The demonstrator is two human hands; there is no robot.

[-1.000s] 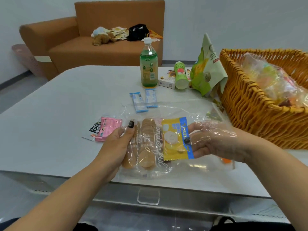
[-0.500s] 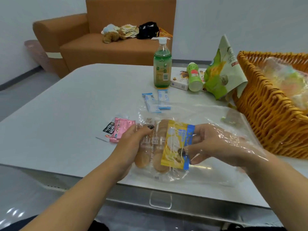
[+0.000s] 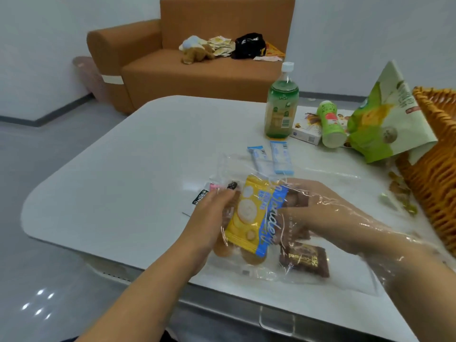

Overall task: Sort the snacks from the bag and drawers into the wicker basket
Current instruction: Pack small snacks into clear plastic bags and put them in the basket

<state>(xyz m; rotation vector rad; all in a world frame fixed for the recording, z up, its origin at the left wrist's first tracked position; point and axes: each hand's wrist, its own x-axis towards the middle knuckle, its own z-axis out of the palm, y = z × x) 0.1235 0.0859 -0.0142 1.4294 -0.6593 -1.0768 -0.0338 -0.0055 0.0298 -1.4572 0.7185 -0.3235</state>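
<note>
A clear plastic bag (image 3: 350, 280) lies at the table's near edge. My right hand (image 3: 323, 213) is inside it, fingers curled at the right edge of a yellow-and-blue snack packet (image 3: 251, 215). From outside the bag, my left hand (image 3: 209, 218) grips its left side, against a pack of round brown buns (image 3: 249, 259) that lies under the yellow packet. A brown wrapped snack (image 3: 306, 261) lies in the bag below my right hand. The wicker basket (image 3: 434, 178) stands at the right edge, partly cut off.
Two blue sachets (image 3: 274, 159) and a pink packet (image 3: 214, 186) lie beyond the bag. A green bottle (image 3: 281, 109), a green tube (image 3: 330, 124), a white box (image 3: 304, 135) and a green pouch (image 3: 385, 119) stand near the basket. A drawer handle (image 3: 276, 319) shows under the table edge. A sofa (image 3: 197, 70) is behind.
The view has swung left. The yellow packet now stands more upright between my hands, and a brown wrapped snack has come into sight in the bag.
</note>
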